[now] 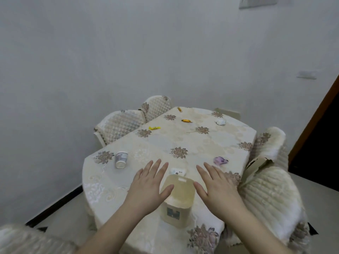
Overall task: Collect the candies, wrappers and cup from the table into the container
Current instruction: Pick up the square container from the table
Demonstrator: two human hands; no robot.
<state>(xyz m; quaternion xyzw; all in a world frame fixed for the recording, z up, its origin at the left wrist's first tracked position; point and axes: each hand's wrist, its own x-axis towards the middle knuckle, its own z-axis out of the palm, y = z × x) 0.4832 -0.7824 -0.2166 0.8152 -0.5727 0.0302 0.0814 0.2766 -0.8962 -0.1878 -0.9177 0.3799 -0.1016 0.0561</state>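
Low in the frame, left hand (146,186) and right hand (218,187) spread flat beside the empty container (177,202); next, grab the cup (121,159).

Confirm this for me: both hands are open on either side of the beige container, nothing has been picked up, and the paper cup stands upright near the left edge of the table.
One thing is wrong: the paper cup lies on its side, not upright. The head view shows this. The rest holds: the left hand and right hand are open on either side of the beige container, holding nothing, and the cup is near the table's left edge.
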